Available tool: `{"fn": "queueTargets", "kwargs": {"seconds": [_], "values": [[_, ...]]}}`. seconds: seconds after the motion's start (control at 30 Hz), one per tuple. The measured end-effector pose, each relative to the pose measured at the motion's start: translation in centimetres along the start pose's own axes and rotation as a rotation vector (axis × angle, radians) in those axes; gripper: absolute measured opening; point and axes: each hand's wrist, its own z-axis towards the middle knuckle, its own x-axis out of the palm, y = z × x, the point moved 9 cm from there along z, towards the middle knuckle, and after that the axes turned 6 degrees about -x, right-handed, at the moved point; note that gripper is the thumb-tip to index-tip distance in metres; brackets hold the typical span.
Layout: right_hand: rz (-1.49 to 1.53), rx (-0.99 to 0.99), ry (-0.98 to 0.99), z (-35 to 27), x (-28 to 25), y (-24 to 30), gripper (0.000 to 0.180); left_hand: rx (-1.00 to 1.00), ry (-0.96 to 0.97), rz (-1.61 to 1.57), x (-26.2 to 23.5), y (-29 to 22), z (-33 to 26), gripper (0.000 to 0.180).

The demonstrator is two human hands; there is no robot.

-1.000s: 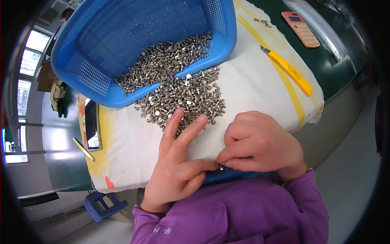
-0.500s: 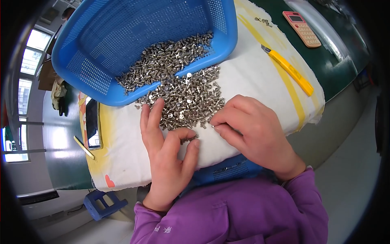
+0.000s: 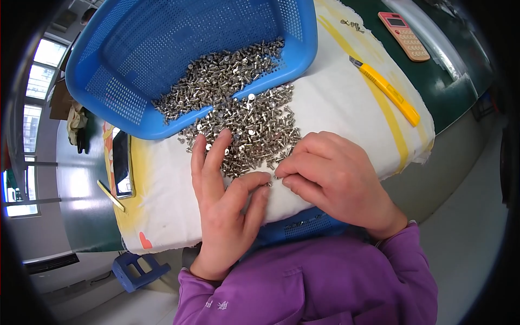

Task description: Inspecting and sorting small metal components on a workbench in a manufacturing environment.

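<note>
A heap of small silvery screws spills over the lip of a tilted blue plastic basket onto a white cloth. At the near edge of the heap, my left hand has thumb and forefinger closed around screws, of which only metal bits show. Its other fingers stretch out over the heap. Just to the right, my right hand pinches a tiny metal piece, apparently a screw, close to the left fingertips. Its remaining fingers are curled in.
To the right lie a yellow utility knife, a pink calculator and several stray screws. A phone and a thin yellow stick lie left. Below the table edge sits another blue basket; a blue stool stands lower left.
My right hand has shifted slightly left and down, closer to the left fingertips. The left thumb and forefinger have moved a little right, and the screws between them show less.
</note>
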Motion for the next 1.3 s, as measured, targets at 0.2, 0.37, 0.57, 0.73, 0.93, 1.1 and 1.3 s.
{"fn": "queueTargets", "kwargs": {"seconds": [0.2,0.37,0.57,0.73,0.93,1.1,1.3], "values": [[0.027,-0.026,-0.004,0.11,0.28,0.25,0.014,-0.018,-0.021,-0.039,-0.1,0.29,-0.13,0.017],[0.023,-0.02,-0.009,0.15,0.16,0.13,0.016,0.001,-0.021,-0.035,-0.12,0.23,-0.14,0.016],[0.035,-0.024,-0.04,0.01,-0.04,0.19,0.018,-0.004,-0.033,-0.056,-0.22,0.37,-0.23,0.015],[0.012,-0.041,-0.016,-0.04,0.07,0.32,0.017,-0.031,-0.066,-0.088,-0.42,0.57,-0.39,0.018],[0.016,-0.035,-0.021,-0.12,-0.01,0.19,0.016,-0.021,-0.051,-0.053,-0.35,0.61,-0.43,0.016],[0.04,-0.017,-0.012,-0.16,-0.2,-0.02,0.014,-0.009,-0.038,-0.056,-0.25,0.48,-0.4,0.014],[0.071,-0.023,-0.022,-0.19,-0.32,-0.22,0.014,0.003,-0.046,-0.039,-0.36,0.32,-0.36,0.013]]}}
